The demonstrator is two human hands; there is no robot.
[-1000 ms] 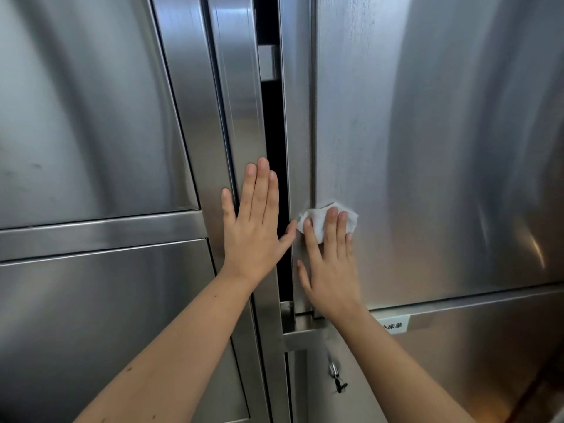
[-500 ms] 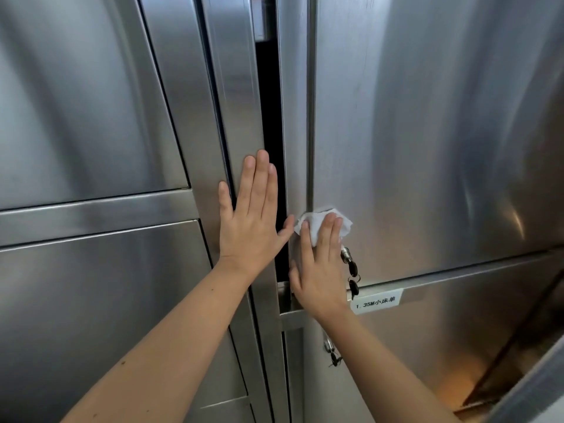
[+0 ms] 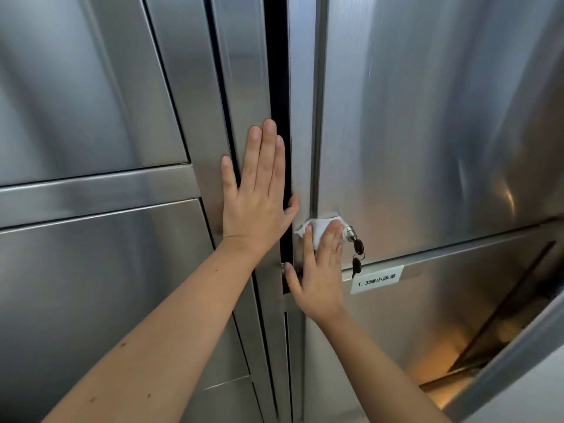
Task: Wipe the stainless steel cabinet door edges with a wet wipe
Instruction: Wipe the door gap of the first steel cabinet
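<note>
A stainless steel cabinet fills the view. Its right upper door (image 3: 427, 117) stands slightly ajar, with a dark gap (image 3: 279, 87) along its left edge (image 3: 302, 117). My right hand (image 3: 320, 270) presses a crumpled white wet wipe (image 3: 320, 228) with straight fingers against the lower part of that door edge. My left hand (image 3: 259, 190) lies flat, fingers straight, on the steel frame strip (image 3: 244, 71) just left of the gap.
A lock with dangling black keys (image 3: 357, 251) sticks out just right of the wipe. A white label (image 3: 377, 279) sits on the rail below. Left doors (image 3: 76, 87) are closed. A lower right compartment (image 3: 488, 331) is open, its door edge at the bottom right.
My right hand has slid the wipe down the door edge to the lock. My left hand has kept its place on the frame. The view has tilted down, showing keys and label.
</note>
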